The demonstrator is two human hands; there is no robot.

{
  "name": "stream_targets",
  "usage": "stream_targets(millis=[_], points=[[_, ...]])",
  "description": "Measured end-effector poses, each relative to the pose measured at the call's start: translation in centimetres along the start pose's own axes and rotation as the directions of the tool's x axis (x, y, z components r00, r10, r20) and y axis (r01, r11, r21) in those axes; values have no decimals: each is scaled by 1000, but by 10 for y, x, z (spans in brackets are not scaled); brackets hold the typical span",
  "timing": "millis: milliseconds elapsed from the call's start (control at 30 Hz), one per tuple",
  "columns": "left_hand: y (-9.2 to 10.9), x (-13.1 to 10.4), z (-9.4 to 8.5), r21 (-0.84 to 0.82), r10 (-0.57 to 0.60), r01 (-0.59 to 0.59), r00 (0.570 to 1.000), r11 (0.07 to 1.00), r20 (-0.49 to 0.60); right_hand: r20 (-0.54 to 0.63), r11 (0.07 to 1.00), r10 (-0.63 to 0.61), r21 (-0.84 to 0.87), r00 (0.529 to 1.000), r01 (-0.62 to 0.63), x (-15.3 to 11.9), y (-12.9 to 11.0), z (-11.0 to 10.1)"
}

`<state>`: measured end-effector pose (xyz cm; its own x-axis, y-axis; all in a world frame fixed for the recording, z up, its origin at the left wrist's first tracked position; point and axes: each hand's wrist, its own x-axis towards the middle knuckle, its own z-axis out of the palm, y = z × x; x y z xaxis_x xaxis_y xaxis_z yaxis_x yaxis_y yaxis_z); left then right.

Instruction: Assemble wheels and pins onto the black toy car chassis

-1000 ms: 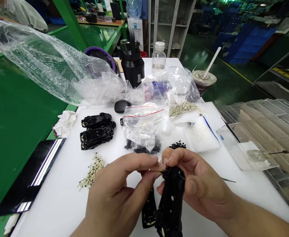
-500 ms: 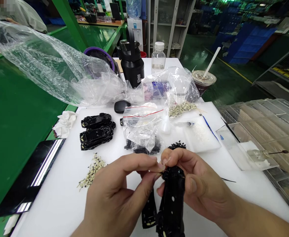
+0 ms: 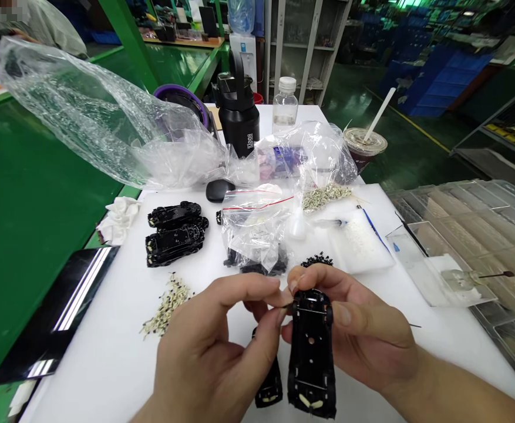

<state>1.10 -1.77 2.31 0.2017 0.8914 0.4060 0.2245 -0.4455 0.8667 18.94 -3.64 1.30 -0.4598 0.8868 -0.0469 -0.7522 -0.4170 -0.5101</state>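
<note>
A black toy car chassis [image 3: 312, 352] is held up by my right hand [image 3: 358, 323], its thumb on the right edge near the top and its fingers behind. My left hand [image 3: 222, 341] is pinched at the chassis's upper left corner, on something small that the fingertips hide. Below my left fingers, a second black chassis [image 3: 269, 385] lies on the white table, partly covered. Two more black chassis [image 3: 175, 241] rest at the left. A pile of small cream and black pieces [image 3: 169, 305] lies beside my left hand.
Clear plastic bags [image 3: 257, 229] lie across the table's middle and back. Behind them stand a black bottle [image 3: 239, 123], a clear bottle [image 3: 285, 106] and a drink cup [image 3: 365, 144]. Small black parts [image 3: 317, 259] sit beyond my right hand. A compartment box [image 3: 468, 235] is at the right.
The held chassis has tilted so that its flat face with the axles now shows fully. Both hands stay at its upper end.
</note>
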Motion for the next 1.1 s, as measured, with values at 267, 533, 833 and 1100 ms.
stream_targets(millis=[267, 533, 833, 1100], points=[[1, 8, -10, -46, -89, 91, 995, 995, 45, -47, 995, -97, -42, 994, 95, 3, -2, 1], [-1, 13, -8, -208, -236, 255, 965, 944, 114, -18, 993, -80, -92, 997, 78, 5, -4, -5], [-13, 11, -14, -441, -417, 491, 871, 751, 259, -37, 990, -102, -98, 994, 98, 5, -7, -8], [-11, 16, -14, -426, -394, 497, 865, 756, 310, -77, 977, -102, -197, 992, 86, 5, -6, -7]])
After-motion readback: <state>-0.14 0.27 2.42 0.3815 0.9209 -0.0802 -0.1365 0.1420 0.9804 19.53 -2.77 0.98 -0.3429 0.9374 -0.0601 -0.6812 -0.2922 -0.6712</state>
